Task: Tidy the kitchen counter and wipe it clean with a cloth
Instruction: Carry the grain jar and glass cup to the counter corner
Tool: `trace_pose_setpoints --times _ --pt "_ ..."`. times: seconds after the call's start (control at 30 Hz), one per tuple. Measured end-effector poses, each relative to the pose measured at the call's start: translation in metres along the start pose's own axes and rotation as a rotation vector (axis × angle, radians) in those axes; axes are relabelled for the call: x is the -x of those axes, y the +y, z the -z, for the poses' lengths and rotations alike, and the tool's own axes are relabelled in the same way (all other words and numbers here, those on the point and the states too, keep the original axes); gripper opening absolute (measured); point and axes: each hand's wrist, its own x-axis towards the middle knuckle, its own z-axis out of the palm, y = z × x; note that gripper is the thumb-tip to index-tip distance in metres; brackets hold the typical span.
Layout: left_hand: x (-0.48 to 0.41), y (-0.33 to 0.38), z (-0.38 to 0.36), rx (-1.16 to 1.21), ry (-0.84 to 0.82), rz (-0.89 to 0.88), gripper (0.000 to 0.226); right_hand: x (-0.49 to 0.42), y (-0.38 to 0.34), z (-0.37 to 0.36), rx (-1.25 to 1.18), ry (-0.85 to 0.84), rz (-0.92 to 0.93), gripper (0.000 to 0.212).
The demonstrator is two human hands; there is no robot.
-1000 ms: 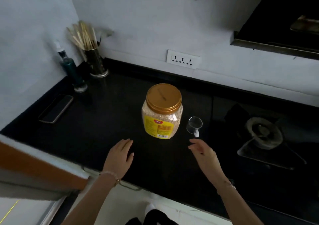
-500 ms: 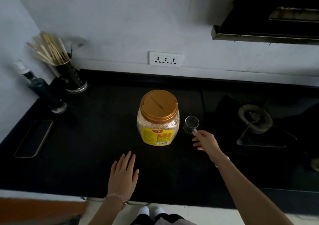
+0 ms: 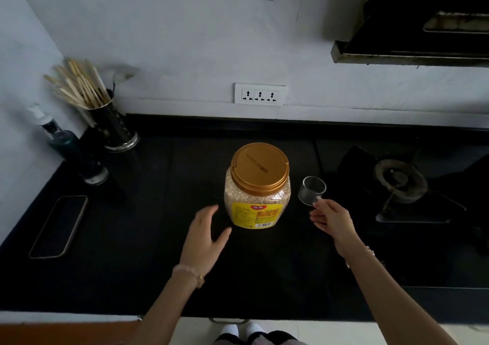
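On the glossy black worktop (image 3: 127, 265) we see a clear plastic oat jar (image 3: 257, 199), gold ribbed lid. Left of it our left hand (image 3: 205, 238) spreads loose; right of it, right hand (image 3: 332, 219) fingers pinch a small transparent measuring cup (image 3: 311, 190) by its handle.

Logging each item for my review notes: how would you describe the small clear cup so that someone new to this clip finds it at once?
Start at the black counter and find the big jar with the gold lid at its centre. Just right of it, between the jar and the gas burner, sits the small clear cup, the right hand at its handle. It is the only see-through, empty vessel there.
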Motion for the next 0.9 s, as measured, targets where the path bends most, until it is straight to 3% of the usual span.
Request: trace_pose_setpoints --times 0.13,0.3,0.43,0.57,0.9 --pt "-0.047 0.033 0.028 0.229 -0.033 -0.055 0.089 0.013 -0.003 0.005 -0.038 0.018 0.009 0.018" --pt "-0.086 0.026 0.033 0.333 -0.438 0.054 0.124 0.030 -0.001 0.010 -0.054 0.040 0.020 0.021" --pt "-0.093 0.025 0.031 0.490 -0.596 0.080 0.120 0.038 -0.001 0.011 -0.053 0.082 0.014 0.021" --pt "-0.093 0.020 0.020 0.493 -0.618 0.050 0.123 0.045 -0.002 0.012 -0.052 0.118 0.020 0.021" --pt "-0.087 0.014 -0.001 0.476 -0.471 0.006 0.119 0.059 0.002 0.008 -0.084 0.152 0.023 0.022"
